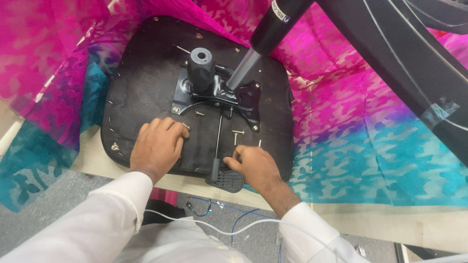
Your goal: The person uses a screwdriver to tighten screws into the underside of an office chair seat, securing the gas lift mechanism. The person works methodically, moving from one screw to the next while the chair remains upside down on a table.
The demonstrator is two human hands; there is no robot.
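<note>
Head view: left hand (157, 146) curled, pinching a brass bolt (186, 127); right hand (256, 165) spread by ribbed plastic lever (225, 178).

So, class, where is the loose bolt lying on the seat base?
In the head view, the bolt lies near centre, just above the right hand, below the metal plate.

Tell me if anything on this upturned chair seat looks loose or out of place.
Several bolts lie loose on the black seat underside, not in the metal mounting plate. The left hand rests by one; the right hand is at the lever paddle. Staples dot the seat edge.
</note>
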